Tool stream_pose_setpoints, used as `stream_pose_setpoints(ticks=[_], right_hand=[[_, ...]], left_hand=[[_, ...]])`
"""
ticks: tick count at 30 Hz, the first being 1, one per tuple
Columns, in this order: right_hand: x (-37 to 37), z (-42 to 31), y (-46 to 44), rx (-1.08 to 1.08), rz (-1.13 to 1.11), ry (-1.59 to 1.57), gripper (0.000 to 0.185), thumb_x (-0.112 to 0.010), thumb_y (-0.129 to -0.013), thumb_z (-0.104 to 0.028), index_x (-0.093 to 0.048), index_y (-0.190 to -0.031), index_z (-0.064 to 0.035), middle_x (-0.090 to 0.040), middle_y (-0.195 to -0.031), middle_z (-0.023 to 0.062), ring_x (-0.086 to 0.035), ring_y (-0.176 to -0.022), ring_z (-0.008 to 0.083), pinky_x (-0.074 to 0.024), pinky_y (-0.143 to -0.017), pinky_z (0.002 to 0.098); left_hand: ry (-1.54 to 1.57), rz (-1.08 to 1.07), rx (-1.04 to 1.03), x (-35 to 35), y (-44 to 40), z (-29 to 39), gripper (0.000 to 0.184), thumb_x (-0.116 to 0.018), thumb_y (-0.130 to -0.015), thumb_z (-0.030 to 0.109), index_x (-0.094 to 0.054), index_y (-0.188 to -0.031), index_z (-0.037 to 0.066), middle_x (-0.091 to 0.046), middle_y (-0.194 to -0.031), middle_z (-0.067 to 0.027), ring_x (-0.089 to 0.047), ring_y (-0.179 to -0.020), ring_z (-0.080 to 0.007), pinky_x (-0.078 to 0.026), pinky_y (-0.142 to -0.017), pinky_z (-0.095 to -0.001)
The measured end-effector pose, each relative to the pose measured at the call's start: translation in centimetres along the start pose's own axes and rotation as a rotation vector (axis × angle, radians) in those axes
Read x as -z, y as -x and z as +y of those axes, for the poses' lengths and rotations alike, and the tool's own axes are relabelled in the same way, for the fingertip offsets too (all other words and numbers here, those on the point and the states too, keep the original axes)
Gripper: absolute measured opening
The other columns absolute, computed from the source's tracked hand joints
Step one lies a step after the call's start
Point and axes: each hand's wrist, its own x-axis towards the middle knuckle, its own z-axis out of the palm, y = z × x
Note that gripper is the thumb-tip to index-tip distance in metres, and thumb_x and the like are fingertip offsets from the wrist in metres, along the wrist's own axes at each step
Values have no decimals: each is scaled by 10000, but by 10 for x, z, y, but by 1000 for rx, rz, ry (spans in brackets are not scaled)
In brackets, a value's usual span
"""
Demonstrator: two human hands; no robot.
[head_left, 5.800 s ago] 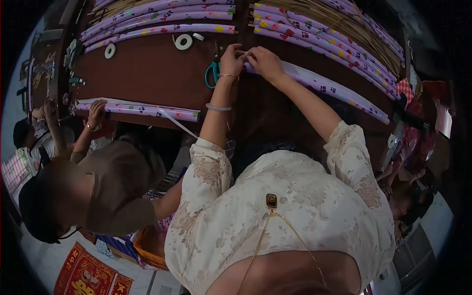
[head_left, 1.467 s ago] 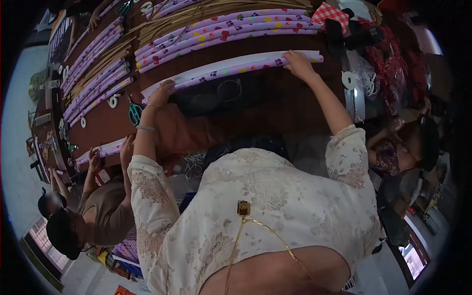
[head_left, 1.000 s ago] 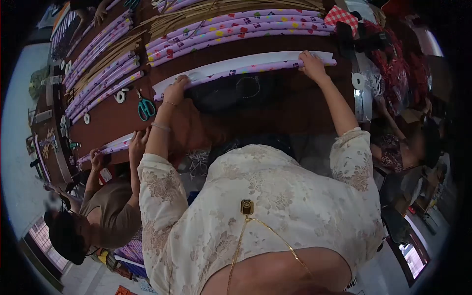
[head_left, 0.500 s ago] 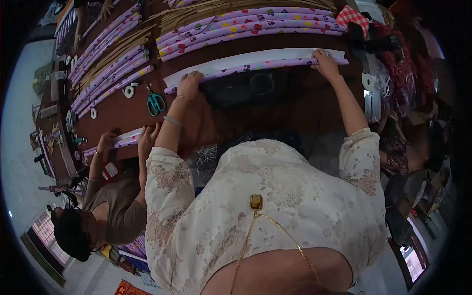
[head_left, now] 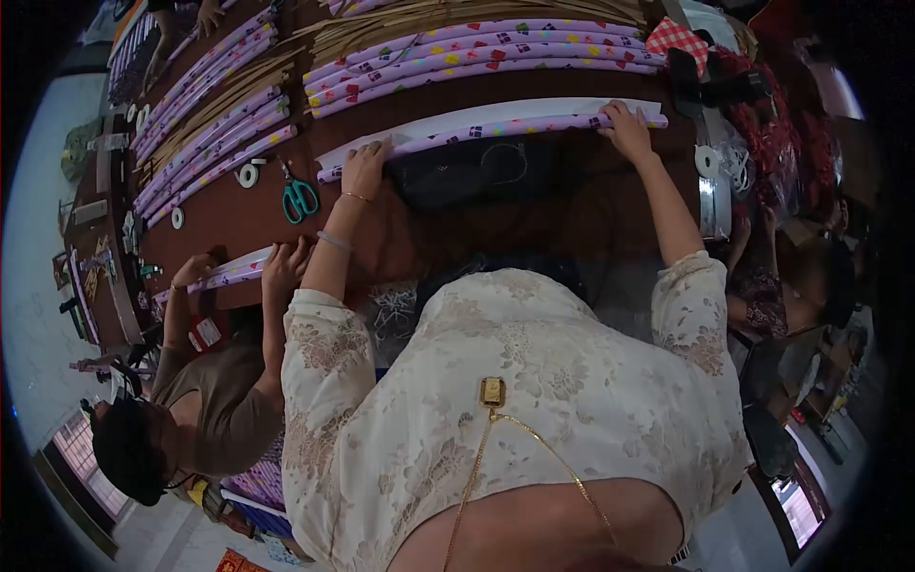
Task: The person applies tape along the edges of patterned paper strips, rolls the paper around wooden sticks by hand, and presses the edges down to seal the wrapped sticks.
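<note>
A purple patterned roll (head_left: 496, 127) lies across the brown table, with a white strip of its sheet showing along the far side. My left hand (head_left: 366, 170) is closed round the roll near its left end. Near the right end my right hand (head_left: 626, 132) grips it, fingers over the far side. Under the middle of the roll, on the near side, is a dark object (head_left: 457, 172). Teal-handled scissors (head_left: 299, 198) rest to the left of my left hand.
Finished-looking purple rolls (head_left: 477, 57) and brown strips (head_left: 381, 27) lie beyond. Tape rolls (head_left: 248, 174) sit at the left, another tape roll (head_left: 706, 160) at the right. A co-worker (head_left: 219, 400) at the left handles another roll (head_left: 229, 272). Red bundles (head_left: 767, 143) lie far right.
Earlier my hands were close together at the end of a roll; now they are spread along a roll. Over the last second they hold nearly the same grip, while the view has shifted slightly.
</note>
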Motion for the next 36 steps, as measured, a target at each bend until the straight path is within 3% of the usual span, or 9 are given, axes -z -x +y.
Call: stream_pose_setpoints(ticks=[7,13,16,18,22,24,28,36], right_hand=[[-2,3,6,34,98,-24,420,-617,-764,-198,-451,-1143,-122,-411,-1169,60,-436,-1085,267,-234,-1009,464],[27,-15,10,53,148,6,332,-595,-760,-207,-530,-1070,-108,-450,-1087,64,-472,-1016,263,-333,-918,418],[35,-39,-1,72,137,-96,270,-571,-756,-186,-567,-1020,-131,-490,-1003,52,-497,-968,246,-370,-853,414],[27,-49,-21,258,185,-259,252,-562,-749,-167,-579,-1001,-155,-521,-953,42,-509,-950,233,-386,-830,403],[9,-72,-56,372,178,-415,266,-571,-738,-131,-577,-1004,-146,-534,-946,48,-513,-942,225,-404,-805,376],[4,-78,-68,336,-5,-577,316,-601,-696,-55,-573,-1006,-113,-549,-878,72,-537,-867,241,-434,-766,334],[-2,-76,-81,342,-133,-565,345,-601,-690,-31,-574,-1018,-135,-538,-883,65,-531,-851,226,-430,-777,328],[-12,-73,-75,467,0,-399,352,-560,-723,-33,-597,-1048,-164,-504,-933,72,-502,-896,252,-416,-785,336]], left_hand=[[43,15,24,0,3,0,294,-441,-767,96,-496,-1055,102,-557,-1038,-69,-535,-967,-212,-414,-775,-342],[84,19,14,1,1,0,274,-462,-753,93,-514,-1021,100,-551,-1045,-72,-534,-966,-221,-419,-781,-348],[116,78,18,-5,1,-2,274,-465,-747,88,-522,-1015,102,-547,-1051,-74,-535,-962,-224,-421,-776,-351],[135,134,15,-4,1,-2,276,-464,-745,83,-525,-1014,104,-548,-1049,-73,-539,-956,-225,-422,-771,-353],[165,-8,59,5,-3,0,260,-447,-753,79,-534,-995,114,-555,-1043,-49,-557,-918,-217,-423,-755,-357],[173,-24,69,6,-4,1,253,-443,-756,80,-539,-987,118,-557,-1040,-39,-563,-904,-214,-423,-751,-359],[202,-9,76,3,0,-1,279,-435,-752,64,-540,-1002,129,-551,-1090,-52,-562,-915,-237,-420,-751,-374],[234,-35,87,-6,1,-6,307,-429,-755,39,-533,-1029,132,-546,-1132,-62,-555,-941,-242,-422,-779,-380]])
